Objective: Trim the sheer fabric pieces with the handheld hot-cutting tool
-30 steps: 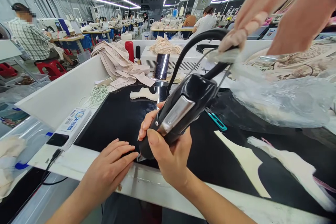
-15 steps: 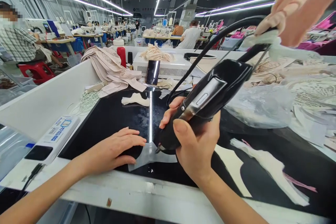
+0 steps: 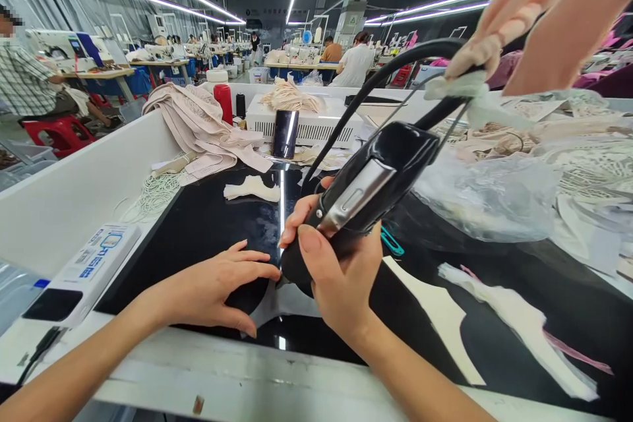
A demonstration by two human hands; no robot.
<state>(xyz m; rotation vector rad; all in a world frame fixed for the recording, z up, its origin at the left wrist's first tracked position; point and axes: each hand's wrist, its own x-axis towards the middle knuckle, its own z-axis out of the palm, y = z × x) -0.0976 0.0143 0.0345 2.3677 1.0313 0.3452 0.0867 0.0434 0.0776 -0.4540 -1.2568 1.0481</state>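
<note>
My right hand (image 3: 341,277) is closed around a black handheld cutting tool (image 3: 363,194) with a silver plate and a thick black cable (image 3: 376,82) rising from its back. The tool's tip touches a pale fabric piece (image 3: 284,300) lying on the glossy black worktop (image 3: 212,217). My left hand (image 3: 217,287) lies flat with fingers spread on a dark fabric piece just left of the tip. At the upper right, another person's hand (image 3: 499,26) holds the cable.
Cream fabric cutouts (image 3: 445,323) and a white strip (image 3: 524,323) lie to the right, a crumpled plastic bag (image 3: 489,198) behind them. A white device (image 3: 89,264) sits at the left edge. Beige garments (image 3: 198,125), a white box (image 3: 316,122) and sewing stations with people lie beyond.
The tool tip has shifted left along the pale fabric toward my left hand. My left hand has stayed flat, its fingers curling slightly around the dark piece.
</note>
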